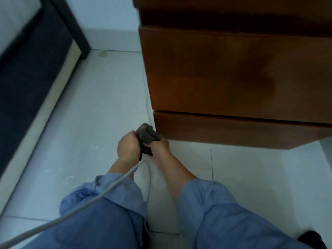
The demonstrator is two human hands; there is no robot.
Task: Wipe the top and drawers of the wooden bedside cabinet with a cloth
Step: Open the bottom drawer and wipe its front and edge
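The wooden bedside cabinet [233, 72] fills the upper right, with two brown drawer fronts visible, the lower one [233, 130] narrow and close to the floor. A dark grey cloth [146, 134] is bunched up just off the cabinet's lower left corner, above the floor tiles. My left hand [128, 147] grips the cloth from the left. From the right, my right hand [159, 145] is closed on the same cloth, next to the lower drawer's corner. Both forearms come out of rolled blue sleeves. The cabinet top is out of view.
A dark bed frame [36, 72] with a pale edge runs along the left. White floor tiles [100, 97] lie between the bed and the cabinet. A grey cable [100, 194] crosses my left sleeve. A dark object [313, 239] sits at the bottom right corner.
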